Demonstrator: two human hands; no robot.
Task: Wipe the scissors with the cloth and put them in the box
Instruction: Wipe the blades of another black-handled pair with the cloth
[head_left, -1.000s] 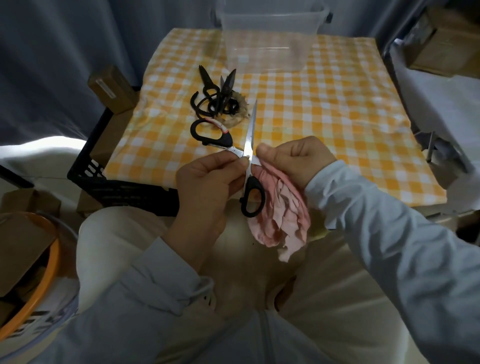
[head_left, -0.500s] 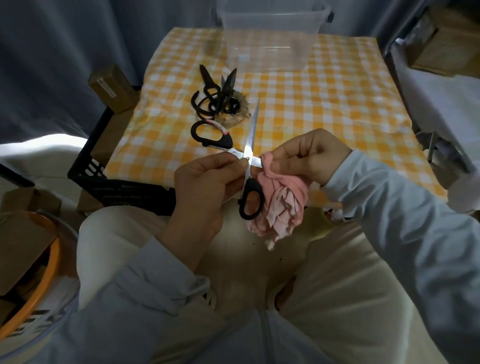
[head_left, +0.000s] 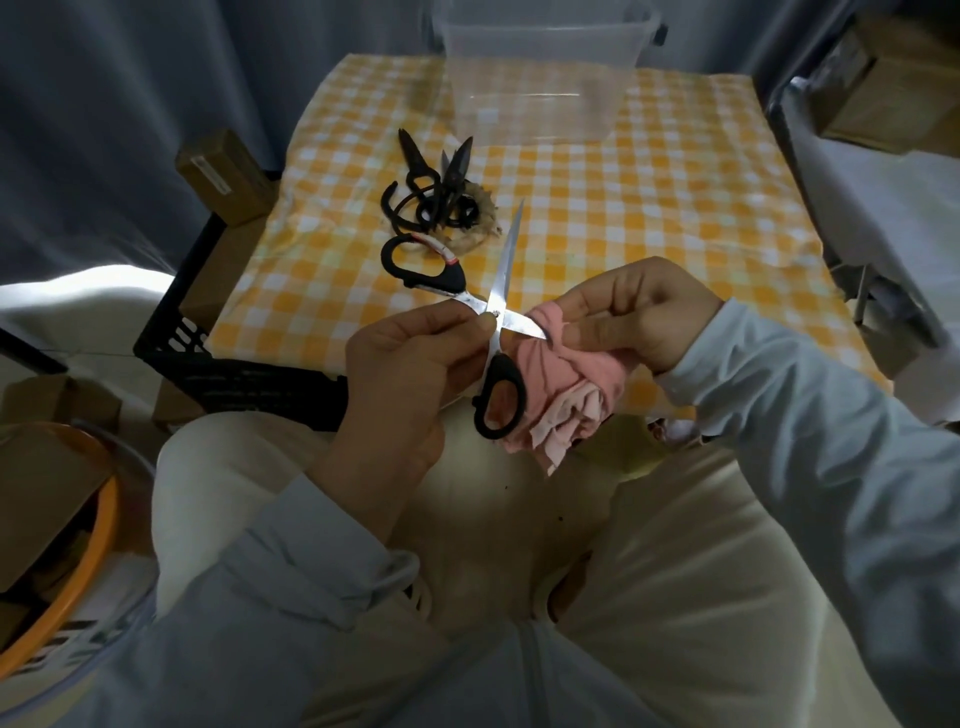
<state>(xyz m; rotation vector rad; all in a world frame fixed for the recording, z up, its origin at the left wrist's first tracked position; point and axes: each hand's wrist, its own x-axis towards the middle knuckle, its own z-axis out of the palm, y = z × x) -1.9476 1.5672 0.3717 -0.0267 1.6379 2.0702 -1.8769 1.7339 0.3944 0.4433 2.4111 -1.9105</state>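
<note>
the left hand (head_left: 410, 364) is held up above the lap, thumb and fingertips pinching the scissors (head_left: 500, 280) at the pivot, so they hang spread in an x over the near edge of the table (head_left: 675, 208), one blade pointing away, the other sideways. the right hand (head_left: 641, 312) is level with it, fingers curled round the bunched pink cloth (head_left: 566, 374), which meets the tip of the sideways blade. the clear box (head_left: 540, 88) stands well apart at the table's far edge.

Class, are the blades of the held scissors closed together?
No, the scissors are spread open in a cross, one blade tip against the cloth.
</note>
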